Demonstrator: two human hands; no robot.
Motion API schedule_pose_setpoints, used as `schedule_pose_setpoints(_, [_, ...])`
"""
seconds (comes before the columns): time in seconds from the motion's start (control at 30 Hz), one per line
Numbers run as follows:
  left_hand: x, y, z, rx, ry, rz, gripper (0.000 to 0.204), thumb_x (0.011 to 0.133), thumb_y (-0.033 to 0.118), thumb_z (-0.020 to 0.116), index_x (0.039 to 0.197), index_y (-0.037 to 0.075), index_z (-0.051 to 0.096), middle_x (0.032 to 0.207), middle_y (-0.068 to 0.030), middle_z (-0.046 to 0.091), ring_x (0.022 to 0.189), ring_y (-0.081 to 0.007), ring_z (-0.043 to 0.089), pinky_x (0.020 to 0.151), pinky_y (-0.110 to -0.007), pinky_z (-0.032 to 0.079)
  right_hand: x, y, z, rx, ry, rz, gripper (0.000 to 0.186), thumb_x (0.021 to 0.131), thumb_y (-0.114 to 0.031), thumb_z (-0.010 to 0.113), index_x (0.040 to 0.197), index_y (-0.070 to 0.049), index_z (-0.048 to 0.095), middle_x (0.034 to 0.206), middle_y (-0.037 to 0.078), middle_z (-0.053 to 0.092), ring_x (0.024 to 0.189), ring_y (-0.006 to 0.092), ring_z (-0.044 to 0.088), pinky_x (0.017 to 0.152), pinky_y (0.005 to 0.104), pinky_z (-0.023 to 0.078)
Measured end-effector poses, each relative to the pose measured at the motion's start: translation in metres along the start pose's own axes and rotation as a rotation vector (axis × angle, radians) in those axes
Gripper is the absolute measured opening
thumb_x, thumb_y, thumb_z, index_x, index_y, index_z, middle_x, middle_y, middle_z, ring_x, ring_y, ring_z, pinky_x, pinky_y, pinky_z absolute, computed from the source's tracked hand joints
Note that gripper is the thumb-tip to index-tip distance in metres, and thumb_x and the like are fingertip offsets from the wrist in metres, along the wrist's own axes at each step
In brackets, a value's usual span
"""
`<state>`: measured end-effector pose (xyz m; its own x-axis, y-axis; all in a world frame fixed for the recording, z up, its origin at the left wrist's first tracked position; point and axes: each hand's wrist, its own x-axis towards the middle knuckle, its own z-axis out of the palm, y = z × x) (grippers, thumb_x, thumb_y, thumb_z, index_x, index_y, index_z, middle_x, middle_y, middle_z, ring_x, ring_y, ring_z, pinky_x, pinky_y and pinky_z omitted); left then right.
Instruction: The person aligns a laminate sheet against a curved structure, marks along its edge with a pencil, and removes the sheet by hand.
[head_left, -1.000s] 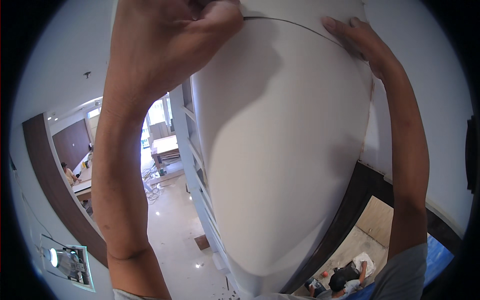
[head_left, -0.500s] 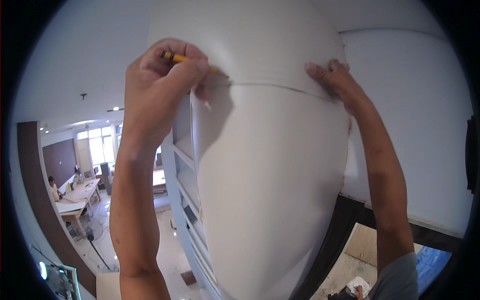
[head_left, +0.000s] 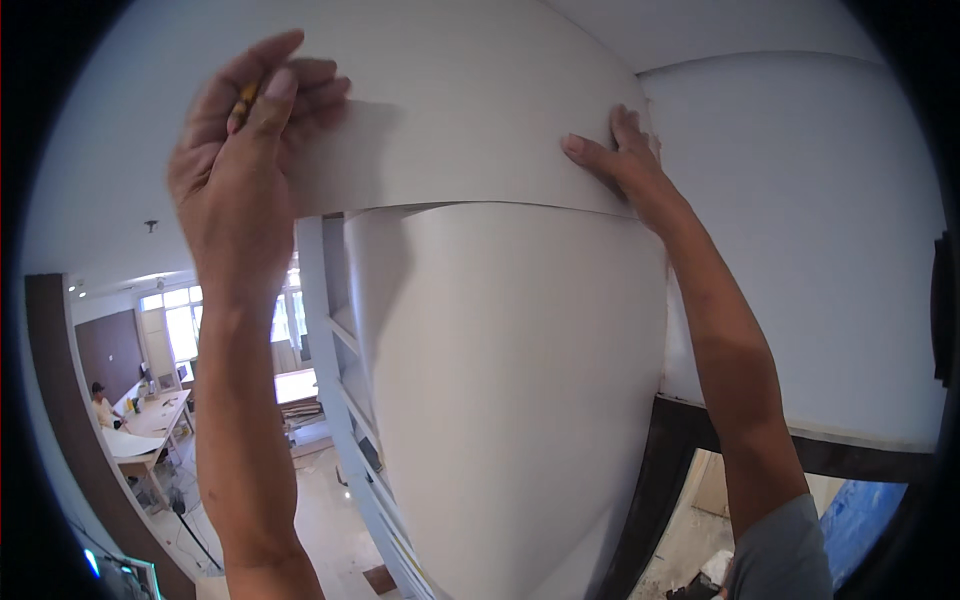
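My left hand (head_left: pixel 240 170) is raised at the left of a white upper board (head_left: pixel 470 100), with a yellow pencil (head_left: pixel 243 103) held in its curled fingers. My right hand (head_left: pixel 625 165) rests open on the same board near its right side, thumb and fingers apart, just above the lower edge. Beneath that edge a large, pale, curved panel (head_left: pixel 510 390) bulges out like a column, with a dark seam between the two pieces.
A pale blue ladder-like frame (head_left: pixel 315 300) stands left of the curved panel. Farther left, a person (head_left: pixel 103 408) works at a long worktable (head_left: pixel 160 413). At right are a white wall (head_left: pixel 800 230) and a dark-framed opening (head_left: pixel 860 460) with blue material behind it.
The camera view has tilted up, showing more upper board. My left hand has moved left and up from the seam with the pencil. My right hand sits further left in the picture.
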<state>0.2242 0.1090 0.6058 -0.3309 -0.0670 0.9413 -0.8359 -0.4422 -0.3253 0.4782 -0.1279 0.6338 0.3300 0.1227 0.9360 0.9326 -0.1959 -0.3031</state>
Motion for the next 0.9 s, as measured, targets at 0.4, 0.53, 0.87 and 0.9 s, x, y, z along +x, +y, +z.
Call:
schedule_pose_setpoints(0.4, [-0.018,0.015,0.085,1.303,-0.680,0.401,0.066,0.075,0.033,0.087,0.127,-0.002,0.066,0.130,-0.0210,0.067,0.123,-0.0403,0.061,0.115,-0.048,0.042,0.023,0.014,0.004,-0.110,0.085,-0.086,0.148,0.064,-0.093,0.063,0.162,0.007,0.016,0.169,0.032,0.009,0.158,0.0457,0.000,0.127,0.0544,0.002])
schedule_pose_setpoints(0.53, [-0.013,0.002,0.091,1.286,-0.683,0.348,0.056,0.075,0.029,0.085,0.119,-0.002,0.070,0.130,-0.0208,0.067,0.125,-0.0385,0.061,0.117,-0.048,0.040,0.027,0.014,0.005,-0.127,0.099,-0.090,0.148,0.064,-0.095,0.060,0.162,0.006,0.016,0.169,0.032,0.010,0.159,0.0451,0.001,0.127,0.0536,0.000])
schedule_pose_setpoints(0.87, [-0.035,0.044,0.070,1.427,-0.826,0.463,0.038,0.085,0.012,0.073,0.122,0.003,0.070,0.133,-0.0150,0.067,0.132,-0.0330,0.058,0.122,-0.051,0.037,0.028,0.019,0.008,-0.071,0.122,-0.110,0.146,0.065,-0.096,0.060,0.163,0.004,0.017,0.171,0.028,0.011,0.159,0.0443,0.002,0.127,0.0527,-0.001])
schedule_pose_setpoints(0.9, [-0.037,0.048,0.067,1.538,-0.849,0.442,0.038,0.087,0.009,0.071,0.124,0.003,0.069,0.134,-0.0143,0.066,0.133,-0.0325,0.058,0.123,-0.051,0.036,0.029,0.019,0.008,-0.099,0.145,-0.116,0.146,0.066,-0.095,0.060,0.163,0.004,0.017,0.171,0.027,0.011,0.159,0.0436,0.002,0.127,0.0530,-0.001])
